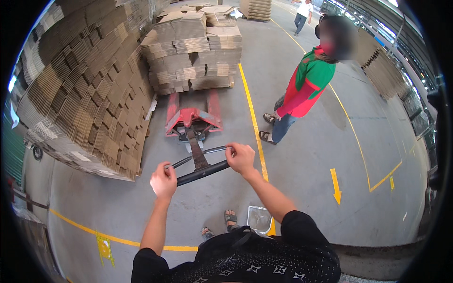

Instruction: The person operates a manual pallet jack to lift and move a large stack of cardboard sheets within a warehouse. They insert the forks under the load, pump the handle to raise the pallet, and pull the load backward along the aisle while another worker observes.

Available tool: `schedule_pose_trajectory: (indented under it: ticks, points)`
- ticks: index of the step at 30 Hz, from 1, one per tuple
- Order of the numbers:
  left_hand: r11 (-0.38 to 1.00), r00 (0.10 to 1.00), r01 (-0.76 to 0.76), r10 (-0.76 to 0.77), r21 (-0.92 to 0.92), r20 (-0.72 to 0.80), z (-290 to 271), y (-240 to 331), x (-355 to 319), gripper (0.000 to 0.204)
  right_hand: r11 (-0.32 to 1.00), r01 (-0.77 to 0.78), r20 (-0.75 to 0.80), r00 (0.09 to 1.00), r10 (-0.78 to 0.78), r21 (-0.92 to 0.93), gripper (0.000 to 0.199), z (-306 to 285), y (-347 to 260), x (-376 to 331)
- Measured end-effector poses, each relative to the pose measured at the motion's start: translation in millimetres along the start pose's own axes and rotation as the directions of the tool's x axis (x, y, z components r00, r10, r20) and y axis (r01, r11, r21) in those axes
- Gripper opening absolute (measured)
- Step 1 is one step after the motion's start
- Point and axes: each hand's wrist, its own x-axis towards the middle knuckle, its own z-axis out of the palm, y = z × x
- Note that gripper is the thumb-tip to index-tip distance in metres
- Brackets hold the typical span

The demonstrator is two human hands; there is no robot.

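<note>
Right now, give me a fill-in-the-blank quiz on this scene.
The left hand and right hand hold the jack by its ____.
The jack's forks are coloured ____.
The stack ahead of the jack is made of ____.
The arrow is coloured ____.
Missing words: handle; red; cardboard; yellow.
</note>
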Motion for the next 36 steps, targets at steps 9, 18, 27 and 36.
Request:
schedule_pose_trajectory:
  ticks: [9, 18, 27, 36]
  points:
    - [0.949, 0.488, -0.18, -0.142, 0.259, 0.861, 121, -61, -201, 0.054, 0.95, 0.114, 0.847, 0.493, 0.199, -0.289, 0.034, -11, 55, -213]
    - [0.961, 0.941, -0.224, 0.17, -0.162, -0.293, 4, -18, 4, 0.015, 1.0, -0.012, 0.074, 0.997, 0.012, 0.001, 0.016, 4, 9, -3]
    - [0.94, 0.519, -0.267, -0.045, 0.212, 0.854, 94, -53, -194, 0.041, 0.947, 0.144, 0.849, 0.496, 0.181, -0.286, 0.037, -14, 47, -217]
    - [0.973, 0.96, -0.219, 0.202, -0.071, -0.194, 10, -26, -8, 0.018, 0.995, -0.089, 0.029, 0.996, 0.088, 0.048, 0.017, 6, 23, -8]
